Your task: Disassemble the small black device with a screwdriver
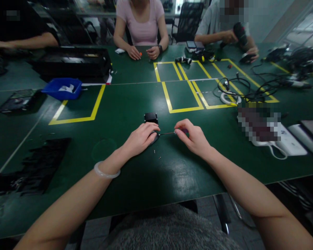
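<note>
My left hand (142, 139), with a pale bangle at its wrist, is closed over a small dark device (153, 138) on the green table. A thin metal shaft (167, 133) runs from that device's right end to my right hand (189, 135). The fingers of my right hand pinch the shaft's purple handle (184, 131), which is mostly hidden. Just beyond my left fingers sits a black box-shaped part (151, 117). Two tiny screws (154, 151) lie on the table in front of my hands.
A blue tray (61, 89) and a large black housing (73, 64) stand at the back left, black strips (45, 163) at the near left. Tangled cables (253, 88) and a white power strip (289, 142) lie on the right. Three people sit across the table.
</note>
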Tool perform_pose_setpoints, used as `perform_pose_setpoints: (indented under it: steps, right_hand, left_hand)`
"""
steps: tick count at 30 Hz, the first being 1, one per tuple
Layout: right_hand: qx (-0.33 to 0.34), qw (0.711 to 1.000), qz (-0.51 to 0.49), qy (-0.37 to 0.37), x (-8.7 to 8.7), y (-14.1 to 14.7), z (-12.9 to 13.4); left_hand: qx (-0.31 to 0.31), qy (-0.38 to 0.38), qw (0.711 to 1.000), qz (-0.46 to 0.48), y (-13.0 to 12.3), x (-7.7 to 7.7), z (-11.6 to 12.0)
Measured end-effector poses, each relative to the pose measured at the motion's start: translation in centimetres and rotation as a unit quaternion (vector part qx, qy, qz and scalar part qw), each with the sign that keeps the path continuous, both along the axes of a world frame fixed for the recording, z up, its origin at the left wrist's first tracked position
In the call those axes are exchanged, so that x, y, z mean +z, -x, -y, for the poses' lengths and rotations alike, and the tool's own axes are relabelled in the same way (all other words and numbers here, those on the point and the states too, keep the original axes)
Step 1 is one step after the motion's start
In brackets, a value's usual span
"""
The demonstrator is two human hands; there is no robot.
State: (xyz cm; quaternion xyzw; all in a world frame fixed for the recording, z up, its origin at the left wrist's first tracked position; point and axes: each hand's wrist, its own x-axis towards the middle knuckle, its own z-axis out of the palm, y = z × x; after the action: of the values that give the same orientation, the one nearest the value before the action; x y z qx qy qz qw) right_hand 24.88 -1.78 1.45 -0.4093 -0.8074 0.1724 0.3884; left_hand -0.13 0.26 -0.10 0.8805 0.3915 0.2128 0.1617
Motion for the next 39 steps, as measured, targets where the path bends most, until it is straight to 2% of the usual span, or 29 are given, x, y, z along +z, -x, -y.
perform_pose_setpoints:
  steps: [22,33,39]
  right_hand:
    - [0.019,1.0,0.003,0.006,-0.06,-0.05,-0.01]
    - [0.009,1.0,-0.001,0.011,-0.17,-0.11,-0.01]
    - [0.011,1.0,-0.012,-0.008,-0.09,-0.03,0.12]
  left_hand:
    - [0.002,0.007,1.0,0.001,-0.01,0.03,-0.07]
    - [0.007,0.007,1.0,0.0,-0.02,0.17,0.11]
    - [0.005,0.007,1.0,-0.001,-0.07,0.28,0.09]
